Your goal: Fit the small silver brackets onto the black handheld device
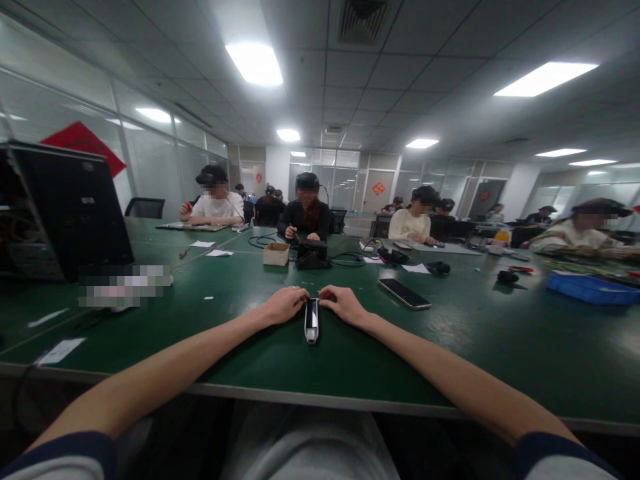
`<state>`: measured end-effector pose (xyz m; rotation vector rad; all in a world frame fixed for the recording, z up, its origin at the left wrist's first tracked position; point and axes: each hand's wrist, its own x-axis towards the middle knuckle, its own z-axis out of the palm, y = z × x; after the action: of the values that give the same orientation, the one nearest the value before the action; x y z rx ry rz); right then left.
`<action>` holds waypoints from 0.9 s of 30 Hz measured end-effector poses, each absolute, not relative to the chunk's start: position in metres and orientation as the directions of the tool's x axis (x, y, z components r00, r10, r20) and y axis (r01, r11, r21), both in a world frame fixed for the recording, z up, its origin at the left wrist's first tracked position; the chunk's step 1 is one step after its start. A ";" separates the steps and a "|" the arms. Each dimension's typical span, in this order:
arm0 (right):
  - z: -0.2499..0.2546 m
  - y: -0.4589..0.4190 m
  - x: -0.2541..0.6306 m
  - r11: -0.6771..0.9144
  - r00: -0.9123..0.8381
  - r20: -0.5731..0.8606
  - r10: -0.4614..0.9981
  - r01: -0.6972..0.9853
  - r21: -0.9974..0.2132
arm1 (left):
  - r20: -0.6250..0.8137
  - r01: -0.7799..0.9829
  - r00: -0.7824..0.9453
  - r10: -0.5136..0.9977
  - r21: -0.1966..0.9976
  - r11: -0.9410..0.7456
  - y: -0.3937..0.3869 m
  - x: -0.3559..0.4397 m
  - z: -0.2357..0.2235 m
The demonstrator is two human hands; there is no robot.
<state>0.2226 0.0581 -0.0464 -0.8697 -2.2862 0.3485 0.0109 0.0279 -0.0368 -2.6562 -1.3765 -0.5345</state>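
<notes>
A slim, pen-shaped device [311, 323] with a white casing and a long dark face lies on the green table in front of me, its narrow tip pointing towards me. My left hand [286, 305] comes in from the left, fingers curled and pinched at the device's far end. From the other side my right hand [345, 305] bends its thumb and fingers against the same end. Both hands rest low over the tabletop. Exactly what the fingertips press on is too small to make out.
A phone [404, 293] lies right of my right hand. Beyond are a small cardboard box [277, 254], a black device [311, 254] with cables and paper slips. A blue tray [593, 288] stands far right, a black computer case [75, 213] far left. Several people sit opposite.
</notes>
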 end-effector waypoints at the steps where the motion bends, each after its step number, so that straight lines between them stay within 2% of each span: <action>1: -0.046 0.059 0.223 0.774 -0.597 0.492 0.633 0.492 -0.398 | 0.355 0.805 0.532 0.769 0.068 -0.589 0.028 0.011 -0.037; 5: -0.043 0.062 0.224 0.871 -0.744 0.466 0.478 0.473 -0.137 | 0.354 0.804 0.532 0.769 0.072 -0.590 0.029 0.010 -0.038; 8: -0.043 0.064 0.222 0.876 -0.775 0.441 0.452 0.480 -0.055 | 0.360 0.802 0.534 0.765 0.070 -0.593 0.029 0.011 -0.039; 12: -0.041 0.067 0.225 0.877 -0.783 0.443 0.437 0.479 -0.018 | 0.356 0.801 0.535 0.766 0.072 -0.594 0.029 0.011 -0.038; 15: -0.034 0.073 0.233 0.857 -0.743 0.496 0.450 0.515 -0.006 | 0.348 0.800 0.539 0.767 0.071 -0.595 0.029 0.010 -0.038; 19: -0.029 0.086 0.246 0.766 -0.619 0.558 0.553 0.641 -0.049 | 0.361 0.797 0.545 0.756 0.056 -0.601 0.033 0.008 -0.040; 23: -0.032 0.096 0.246 0.664 -0.570 0.440 0.694 0.742 -0.085 | 0.372 0.801 0.544 0.752 0.034 -0.597 0.036 0.008 -0.043; 27: -0.038 0.101 0.233 0.590 -0.524 0.359 0.773 0.801 -0.101 | 0.376 0.800 0.544 0.750 0.039 -0.599 0.036 0.009 -0.044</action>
<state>0.2333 0.1013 -0.0376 -1.2708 -2.4561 -0.1085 0.0088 0.0361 -0.0439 -2.6377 -1.3325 -0.5416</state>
